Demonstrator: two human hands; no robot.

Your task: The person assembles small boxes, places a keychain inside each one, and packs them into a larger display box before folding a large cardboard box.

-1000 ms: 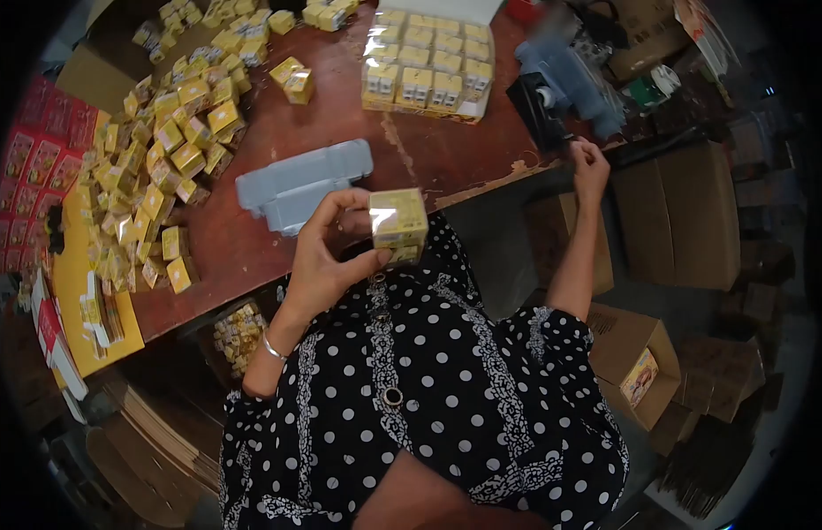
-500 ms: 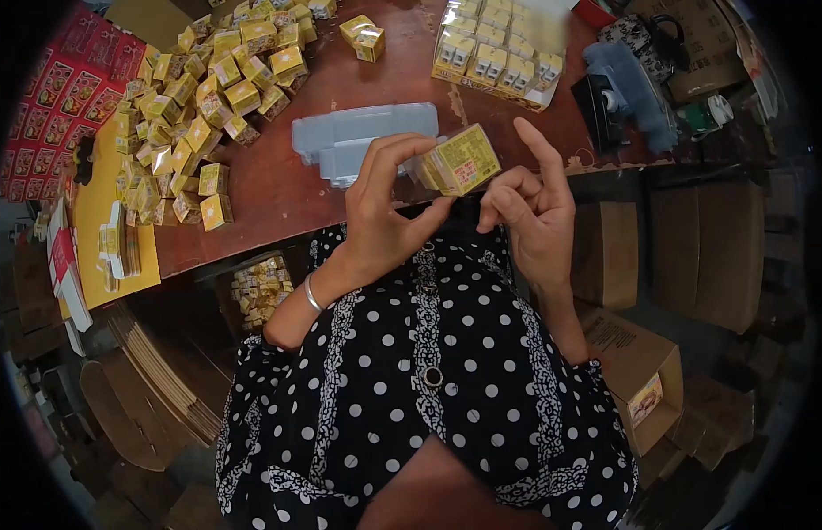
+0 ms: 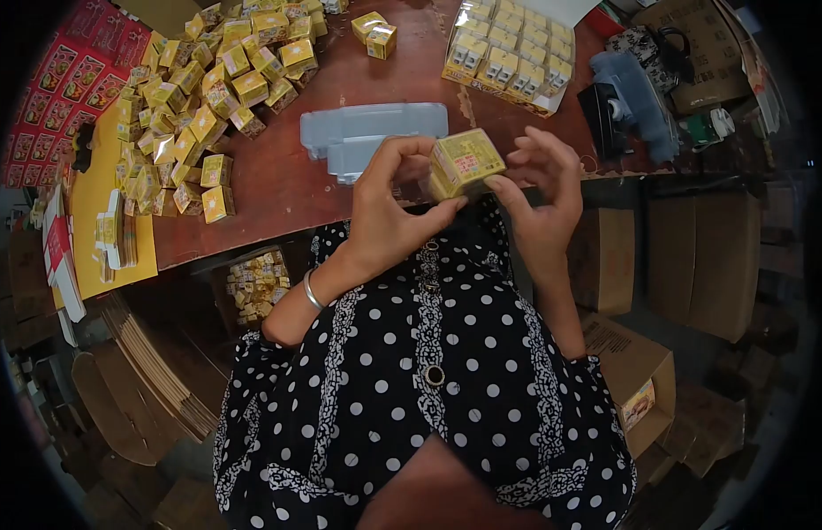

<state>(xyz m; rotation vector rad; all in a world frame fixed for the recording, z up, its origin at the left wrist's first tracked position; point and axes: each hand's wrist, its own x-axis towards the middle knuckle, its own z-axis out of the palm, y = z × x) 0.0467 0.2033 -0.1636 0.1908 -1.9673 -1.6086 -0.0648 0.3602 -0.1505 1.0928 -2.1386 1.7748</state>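
Observation:
Over the table's front edge, my left hand [image 3: 382, 199] grips a small yellow printed box [image 3: 468, 159] from its left side, thumb below and fingers above. The box is tilted, and its clear outer wrap catches light. My right hand [image 3: 548, 185] is at the right end of the same box: the thumb meets its lower right corner, and the bent fingers, slightly blurred, curl against its far right side. Just behind my left hand lies a folded clear plastic tray [image 3: 375, 132].
A heap of small yellow boxes [image 3: 199, 115] covers the table's left. Two more boxes [image 3: 375, 35] sit at the back. A display carton [image 3: 508, 57] filled with boxes stands back right, near a black stand [image 3: 601, 119]. Open cardboard boxes [image 3: 636, 371] stand below on the right.
My right hand's extended index finger has bent, and its thumb and fingers have come onto the box's right end. The box has turned slightly in my left hand.

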